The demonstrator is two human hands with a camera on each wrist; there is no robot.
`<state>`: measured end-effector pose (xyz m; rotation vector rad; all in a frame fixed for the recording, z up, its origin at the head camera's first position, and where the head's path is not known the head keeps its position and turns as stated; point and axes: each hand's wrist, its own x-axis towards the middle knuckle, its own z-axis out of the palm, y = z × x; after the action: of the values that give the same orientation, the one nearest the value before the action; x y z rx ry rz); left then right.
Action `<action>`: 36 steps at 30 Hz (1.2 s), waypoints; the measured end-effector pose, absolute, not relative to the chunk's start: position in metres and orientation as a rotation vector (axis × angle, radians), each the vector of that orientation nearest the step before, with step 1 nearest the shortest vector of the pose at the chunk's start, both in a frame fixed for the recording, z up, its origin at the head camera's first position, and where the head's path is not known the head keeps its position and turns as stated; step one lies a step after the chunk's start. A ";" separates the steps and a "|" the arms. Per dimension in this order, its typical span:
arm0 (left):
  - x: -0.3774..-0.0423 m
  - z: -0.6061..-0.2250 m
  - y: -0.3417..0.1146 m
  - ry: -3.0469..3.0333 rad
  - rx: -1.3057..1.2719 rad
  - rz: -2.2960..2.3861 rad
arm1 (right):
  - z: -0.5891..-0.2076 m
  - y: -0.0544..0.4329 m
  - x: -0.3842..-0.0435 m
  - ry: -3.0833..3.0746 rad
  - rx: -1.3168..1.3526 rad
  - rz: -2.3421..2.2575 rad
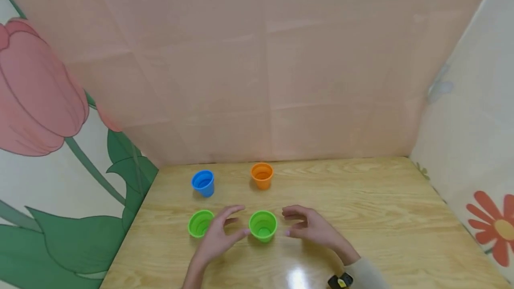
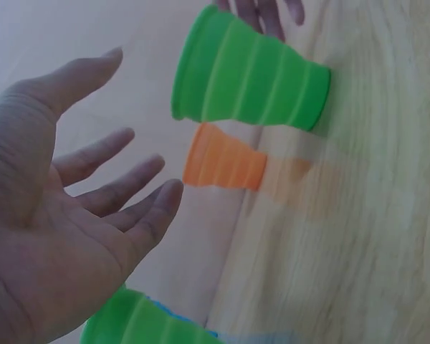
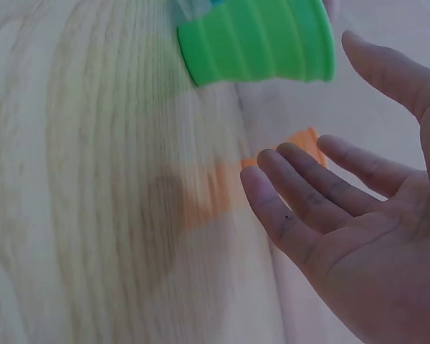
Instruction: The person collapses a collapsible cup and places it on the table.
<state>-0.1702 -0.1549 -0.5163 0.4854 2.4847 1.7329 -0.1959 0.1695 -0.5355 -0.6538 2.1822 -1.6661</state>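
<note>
1. Locate the work: the near green cup point(image 1: 263, 226) stands upright, mouth up, on the table point(image 1: 381, 217), between your hands.
2. Check your left hand point(image 1: 218, 235): fingers loosely spread, thumb apart, holding nothing; the thumb tip is near the cup's left side.
3. Check your right hand point(image 1: 313, 229): fingers extended and slightly bent, palm facing the cup, gripping nothing, clear of its wall.
4. Step in hand: this appears to be a two-handed placement around the cup; whether reach or release, you cannot tell.
5. Next move, if gripping: close both palms inward evenly, avoiding a one-sided push that could tip it.
6. Mind the left: the second green cup point(image 1: 197, 224) sits just beside your left hand.
7. Mind the back: the blue cup point(image 1: 204, 185) and orange cup point(image 1: 262, 176) stand near the table's rear edge.
8. Use the right side for widest open room.
</note>
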 end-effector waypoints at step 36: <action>-0.180 -0.558 -0.138 2.258 0.520 1.754 | -0.555 0.121 -0.187 2.168 -0.632 -1.788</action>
<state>-0.1800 -0.1378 -0.5582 0.5200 2.2576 1.7541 -0.1867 0.1205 -0.5550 -0.6320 2.1678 -1.7876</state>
